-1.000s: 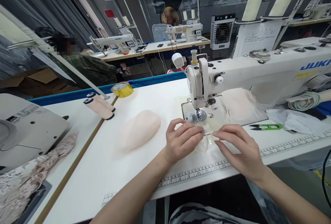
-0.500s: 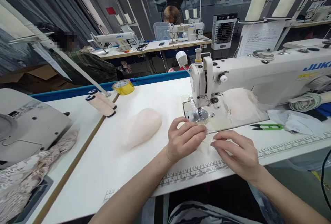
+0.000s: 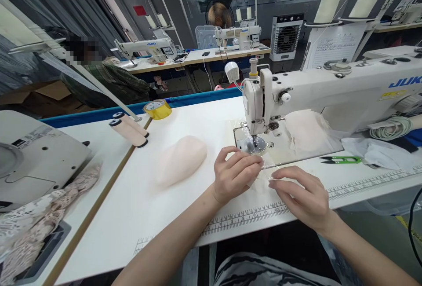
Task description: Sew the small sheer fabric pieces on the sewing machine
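My left hand is closed in a pinch, its fingertips on a thin, sheer pale fabric just in front of the sewing machine's needle plate. To its right, my right hand pinches the same fabric between thumb and fingers. The fabric's outline is hard to make out against the white table. Behind my hands stands the white sewing machine, its needle area above the plate. A pale pink molded cup lies on the table left of my left hand.
Pale fabric pieces lie on the machine bed. Green thread snips and white cloth are at the right. Yellow tape and pink thread cones stand left. A ruler strip edges the table. A co-worker sits beyond.
Both hands keep nearly the same pinching position at the fabric. The camera view has shifted very slightly.
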A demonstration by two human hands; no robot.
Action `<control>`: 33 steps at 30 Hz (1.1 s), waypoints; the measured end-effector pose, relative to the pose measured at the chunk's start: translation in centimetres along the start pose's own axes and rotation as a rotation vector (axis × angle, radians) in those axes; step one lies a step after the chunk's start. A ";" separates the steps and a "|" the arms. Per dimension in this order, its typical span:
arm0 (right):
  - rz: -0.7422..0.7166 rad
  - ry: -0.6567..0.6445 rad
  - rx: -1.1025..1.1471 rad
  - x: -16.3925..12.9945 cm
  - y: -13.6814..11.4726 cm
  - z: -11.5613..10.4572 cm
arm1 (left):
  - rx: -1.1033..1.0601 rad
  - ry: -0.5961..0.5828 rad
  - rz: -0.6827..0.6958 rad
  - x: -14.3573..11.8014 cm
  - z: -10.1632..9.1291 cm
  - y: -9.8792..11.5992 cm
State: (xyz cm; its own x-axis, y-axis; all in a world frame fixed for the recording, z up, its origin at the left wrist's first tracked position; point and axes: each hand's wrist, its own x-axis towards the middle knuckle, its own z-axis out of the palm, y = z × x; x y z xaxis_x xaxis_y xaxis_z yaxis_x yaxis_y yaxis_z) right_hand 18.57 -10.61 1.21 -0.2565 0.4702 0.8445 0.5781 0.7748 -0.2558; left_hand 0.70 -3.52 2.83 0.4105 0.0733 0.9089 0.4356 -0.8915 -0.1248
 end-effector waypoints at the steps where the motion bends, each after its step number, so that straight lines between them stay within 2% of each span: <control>1: 0.005 0.006 -0.006 -0.1 0.0 0.0 | 0.002 0.001 -0.002 0.0 0.0 0.0; 7: 0.052 0.021 0.049 -0.4 0.1 0.2 | 0.007 0.003 -0.009 -0.3 0.1 -0.1; 18: 0.272 0.107 0.254 -0.1 -0.1 0.5 | 0.015 -0.016 0.031 -0.6 0.4 -0.3; 20: 0.307 0.122 0.285 0.1 0.1 0.5 | -0.029 -0.037 0.002 -0.7 0.6 -0.2; 23: 0.356 0.125 0.323 0.6 0.1 0.4 | -0.241 -0.128 -0.176 -0.5 0.8 0.1; 26: 0.466 0.143 0.329 1.3 0.0 0.2 | -0.569 -0.263 -0.457 0.0 0.7 0.6; 29: 0.628 0.122 0.391 2.1 0.1 0.1 | -0.749 -0.377 -0.748 0.4 0.4 0.9; 31: 0.705 0.102 0.454 2.5 0.4 0.0 | -0.802 -0.430 -0.863 0.6 0.2 0.9; 33: 0.748 0.094 0.490 2.8 0.6 0.1 | -0.849 -0.443 -0.914 0.6 0.1 0.9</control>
State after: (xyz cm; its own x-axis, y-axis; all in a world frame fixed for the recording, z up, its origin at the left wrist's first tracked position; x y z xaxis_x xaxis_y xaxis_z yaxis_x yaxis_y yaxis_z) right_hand 18.17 -8.78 3.38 0.1318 0.9044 0.4059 0.1680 0.3832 -0.9083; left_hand 1.43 -4.19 3.26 0.5354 0.7873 0.3056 0.1263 -0.4324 0.8928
